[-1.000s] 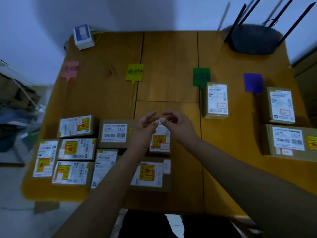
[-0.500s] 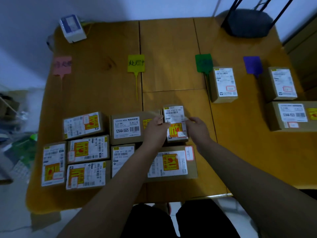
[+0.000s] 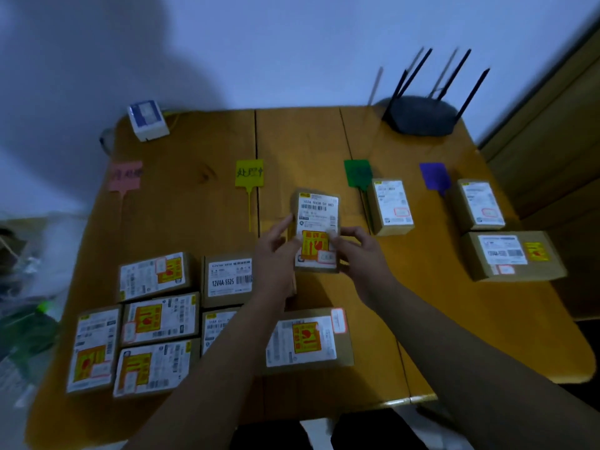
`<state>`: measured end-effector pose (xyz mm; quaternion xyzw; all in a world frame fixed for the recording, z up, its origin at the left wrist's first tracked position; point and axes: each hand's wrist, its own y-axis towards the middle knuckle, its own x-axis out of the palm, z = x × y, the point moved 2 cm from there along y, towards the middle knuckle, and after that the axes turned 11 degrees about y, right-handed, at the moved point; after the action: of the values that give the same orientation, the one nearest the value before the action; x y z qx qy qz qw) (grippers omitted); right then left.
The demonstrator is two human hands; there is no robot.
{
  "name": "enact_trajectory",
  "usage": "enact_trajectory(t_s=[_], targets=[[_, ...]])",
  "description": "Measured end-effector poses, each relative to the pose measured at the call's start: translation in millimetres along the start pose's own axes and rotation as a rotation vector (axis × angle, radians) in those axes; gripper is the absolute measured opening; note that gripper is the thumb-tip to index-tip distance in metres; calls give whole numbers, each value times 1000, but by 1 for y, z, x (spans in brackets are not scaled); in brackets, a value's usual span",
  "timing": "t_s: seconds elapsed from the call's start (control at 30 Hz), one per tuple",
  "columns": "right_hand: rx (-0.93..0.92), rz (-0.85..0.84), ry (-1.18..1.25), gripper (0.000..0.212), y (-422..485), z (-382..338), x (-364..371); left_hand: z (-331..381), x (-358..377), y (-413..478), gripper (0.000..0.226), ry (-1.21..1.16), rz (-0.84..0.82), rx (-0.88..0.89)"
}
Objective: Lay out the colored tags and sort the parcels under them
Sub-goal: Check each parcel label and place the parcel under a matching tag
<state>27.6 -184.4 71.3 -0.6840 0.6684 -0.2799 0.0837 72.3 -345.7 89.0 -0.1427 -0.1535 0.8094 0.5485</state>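
Parcel between both hands (bare table beyond)

Two bare forearms reach forward, close together. The left hand and right hand face each other, fingers curled and pinching a small parcel between them from both sides.

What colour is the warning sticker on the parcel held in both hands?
Yellow-orange with red markings, on the held parcel; the head view shows it clearly.
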Motion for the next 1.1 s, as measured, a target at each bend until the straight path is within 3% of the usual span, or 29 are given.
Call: enact_trajectory(t_s=[0.17,0.3,0.6,0.73,0.87,1.1], targets=[[-196,-102,57,24,-18,-60,17,55,-2,-16,44,-16,-33,195],[-252,-165,32,30,-28,-94,21,84,-2,-25,43,-3,-19,316],[-245,-197,21,40,-27,-123,4,106,20,-37,41,-50,0,334],[-217,-181,17,39,-17,-124,-15,101,43,-33,44,3,27,304],[-164,-116,-20,33,-6,-112,-52,73,78,-27,42,203,54,213],[35,51,-212,27,24,-63,-147,-6,162,-14,40,301,-103,-92]])
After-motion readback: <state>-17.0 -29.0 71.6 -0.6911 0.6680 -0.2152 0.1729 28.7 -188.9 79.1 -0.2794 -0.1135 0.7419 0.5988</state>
